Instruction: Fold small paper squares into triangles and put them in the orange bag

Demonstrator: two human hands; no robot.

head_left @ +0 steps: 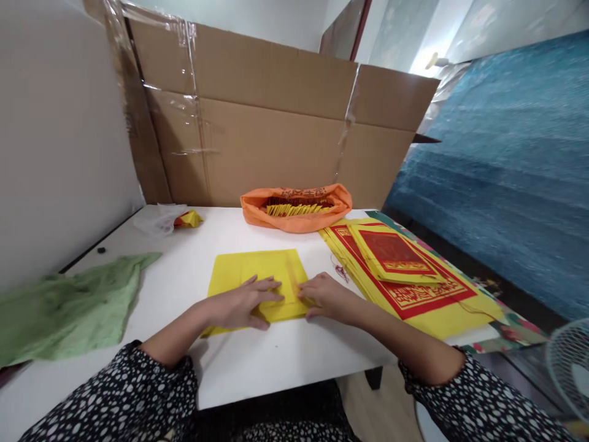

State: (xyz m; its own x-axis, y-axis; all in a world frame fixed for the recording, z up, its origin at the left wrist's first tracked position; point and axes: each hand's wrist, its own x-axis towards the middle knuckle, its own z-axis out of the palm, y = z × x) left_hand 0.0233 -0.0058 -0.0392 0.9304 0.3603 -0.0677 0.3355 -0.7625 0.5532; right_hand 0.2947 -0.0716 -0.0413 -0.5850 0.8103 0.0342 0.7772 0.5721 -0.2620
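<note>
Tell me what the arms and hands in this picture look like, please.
They are a person's, not a machine's. The left hand and right hand are bare, with no gloves to be seen. The left sleeve and right sleeve match: loose black cloth covered in irregular white spots, looking gathered at the ends and stopping well short of the hands.
</note>
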